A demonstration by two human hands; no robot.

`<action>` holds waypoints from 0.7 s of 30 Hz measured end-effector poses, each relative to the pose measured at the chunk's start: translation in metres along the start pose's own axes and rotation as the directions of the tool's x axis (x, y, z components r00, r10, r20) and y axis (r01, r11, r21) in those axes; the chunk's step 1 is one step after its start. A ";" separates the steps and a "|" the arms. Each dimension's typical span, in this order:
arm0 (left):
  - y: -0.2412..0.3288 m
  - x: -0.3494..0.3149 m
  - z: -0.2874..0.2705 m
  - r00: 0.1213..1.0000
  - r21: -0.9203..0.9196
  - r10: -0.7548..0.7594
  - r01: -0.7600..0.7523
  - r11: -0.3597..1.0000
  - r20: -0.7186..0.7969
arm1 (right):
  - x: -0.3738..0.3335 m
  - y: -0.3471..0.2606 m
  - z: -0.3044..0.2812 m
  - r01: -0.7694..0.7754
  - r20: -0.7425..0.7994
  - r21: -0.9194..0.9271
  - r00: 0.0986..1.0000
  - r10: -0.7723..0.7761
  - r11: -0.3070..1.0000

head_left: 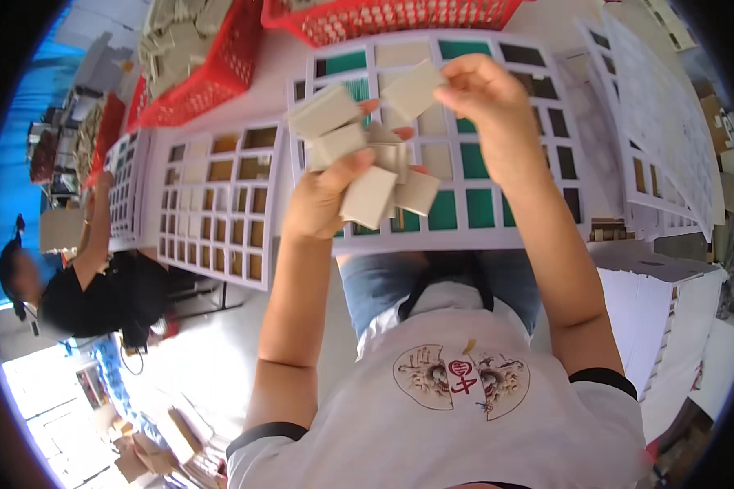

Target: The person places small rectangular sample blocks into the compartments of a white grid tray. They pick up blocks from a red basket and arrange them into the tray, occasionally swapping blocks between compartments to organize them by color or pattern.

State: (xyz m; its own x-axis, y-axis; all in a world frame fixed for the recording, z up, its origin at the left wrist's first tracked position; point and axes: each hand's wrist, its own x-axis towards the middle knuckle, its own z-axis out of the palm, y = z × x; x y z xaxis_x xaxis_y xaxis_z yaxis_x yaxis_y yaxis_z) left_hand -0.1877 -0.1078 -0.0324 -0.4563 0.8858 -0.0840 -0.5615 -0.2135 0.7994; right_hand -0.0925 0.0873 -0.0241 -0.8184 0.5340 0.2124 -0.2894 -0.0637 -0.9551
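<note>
A loose bunch of flat, light beige rectangular pieces [369, 196] fans out from my left hand [328, 194], whose thumb presses on them from the front. Between the thumb and fingers of my right hand [485, 90] is a single beige rectangular piece [413, 91], raised to the right of the bunch. Both hands are over a white grid frame [465, 239] with rectangular openings. Some openings show green, some are beige, and others look dark. The bunch and my left hand hide part of the grid's left side.
Red plastic baskets [212, 91] stand beyond the grid, the left one filled with beige pieces. Another white grid frame [273, 187] lies at left. White grid panels [669, 155] lean at right. At far left a person in black [98, 301] reaches toward a grid.
</note>
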 end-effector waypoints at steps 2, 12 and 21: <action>-0.006 -0.034 -0.016 0.995 -0.029 0.058 -0.060 0.998 -0.079 | -0.019 0.015 -0.006 -0.037 -0.024 -0.045 0.999 0.036 0.998; -0.051 -0.129 -0.022 0.972 -0.190 -0.216 0.195 0.962 -0.095 | -0.071 0.040 0.023 0.328 0.369 -0.710 0.927 -0.068 0.623; -0.078 -0.116 -0.011 0.971 -0.187 -0.192 0.165 0.968 -0.140 | -0.091 0.032 0.023 0.631 0.642 -0.751 0.767 -0.009 0.195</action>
State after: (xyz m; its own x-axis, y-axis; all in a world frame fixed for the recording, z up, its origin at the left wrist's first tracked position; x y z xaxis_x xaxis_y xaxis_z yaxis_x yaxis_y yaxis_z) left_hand -0.0986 -0.1984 -0.0915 -0.4318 0.8438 -0.3188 -0.7481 -0.1376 0.6491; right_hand -0.0389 0.0173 -0.0693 -0.9437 -0.1311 0.3037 -0.1999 0.9575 -0.2078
